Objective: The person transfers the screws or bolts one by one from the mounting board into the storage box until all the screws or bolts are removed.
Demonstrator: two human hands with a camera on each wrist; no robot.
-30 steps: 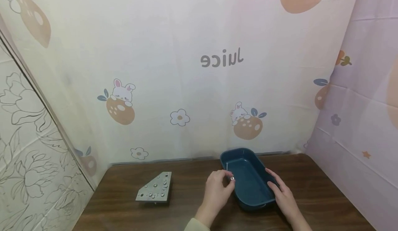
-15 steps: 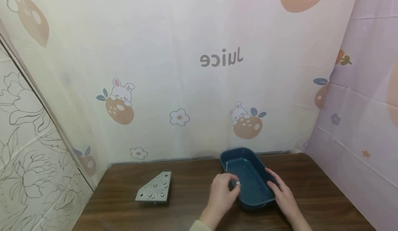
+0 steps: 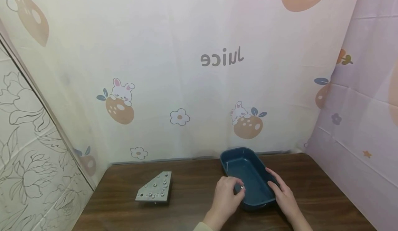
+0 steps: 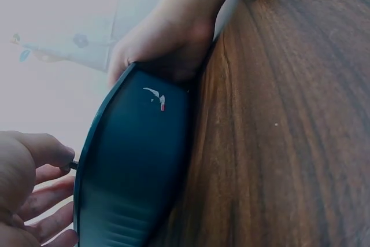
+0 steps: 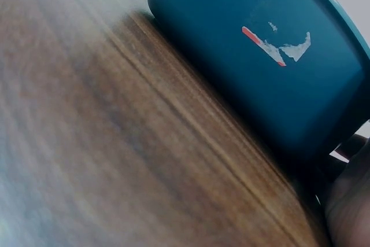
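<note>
My left hand (image 3: 224, 197) pinches a small metal screw (image 3: 242, 187) between thumb and index finger. Its round end shows a dark centre in the head view. The hand is over the near left side of a dark blue tray (image 3: 252, 181). In the left wrist view a short dark stub of the screw (image 4: 72, 165) pokes out from the fingertips, right at the tray's rim. On the tray's right side my right hand (image 3: 286, 201) grips the wall, thumb near the rim, with some fingers hidden.
A grey metal plate (image 3: 157, 187) with a slanted edge and several screws on top stands at the left of the brown wooden table (image 3: 192, 175). A thin pale rod shape (image 3: 227, 166) shows at the tray's left inner side. A printed curtain (image 3: 186, 68) hangs behind the table.
My left hand has moved right and slightly nearer with the screw, from the tray's left rim to over the tray. The right hand and the tray have stayed put.
</note>
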